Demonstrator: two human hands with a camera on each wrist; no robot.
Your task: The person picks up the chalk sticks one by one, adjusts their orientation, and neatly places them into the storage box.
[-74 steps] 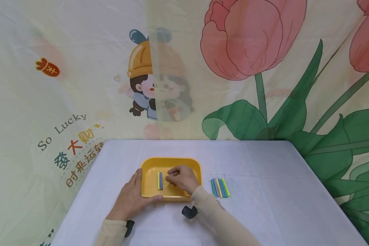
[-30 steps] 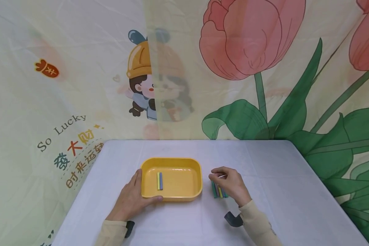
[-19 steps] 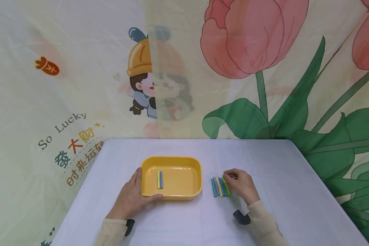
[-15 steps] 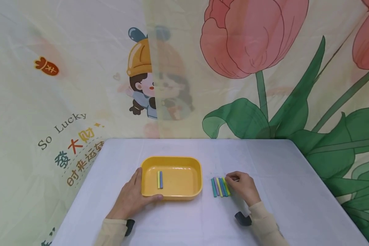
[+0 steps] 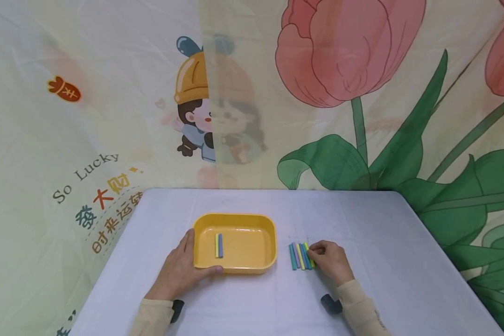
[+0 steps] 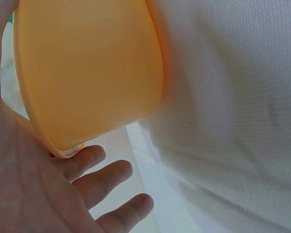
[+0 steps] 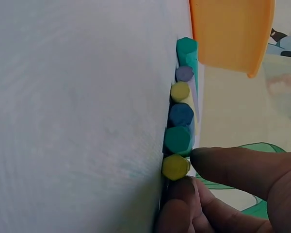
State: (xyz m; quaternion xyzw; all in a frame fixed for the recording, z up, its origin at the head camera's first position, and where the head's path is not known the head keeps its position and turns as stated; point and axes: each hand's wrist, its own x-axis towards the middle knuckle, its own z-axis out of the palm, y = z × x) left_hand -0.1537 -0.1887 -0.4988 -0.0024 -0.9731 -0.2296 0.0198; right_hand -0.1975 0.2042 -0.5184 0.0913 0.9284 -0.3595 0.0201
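Right hand (image 5: 331, 262) pinches the end yellow (image 7: 175, 167), left hand (image 5: 178, 268) rests on the tray (image 5: 249, 251)

And it's the right hand doing the grasping, out to the right of the tray: thumb and finger curl in on the end yellow, the stick furthest from the tray in a neat row of six, all lying on the cloth (image 5: 243, 303). Left hand, meanwhile, lies against the tray's near left corner, fingers stretched along the left wall, thumb laid along the near one, uncurled, just touching.

Back along that row we go, towards the tray: a green stick (image 7: 178, 140) right beside the end yellow, then a blue stick (image 7: 181, 114), a middle yellow (image 7: 180, 91), a purple stick (image 7: 185, 74), and nearest the tray, a teal stick (image 7: 187, 45). Inside the tray, over in its left half, two more lie side by side: a pale yellow (image 5: 216, 246) and, to its right, a violet stick (image 5: 220, 246).

Out to the wrists, both nearer the viewer than the tray: beige sleeves (image 5: 361, 308), each with a dark band (image 5: 331, 304) showing.

Beyond the tray hangs the backdrop (image 5: 122, 70), a cartoon figure (image 5: 195, 123) printed behind it, "So Lucky" lettering (image 5: 95, 165) off to its left, and a huge pink tulip (image 5: 353, 51) rising to its right.
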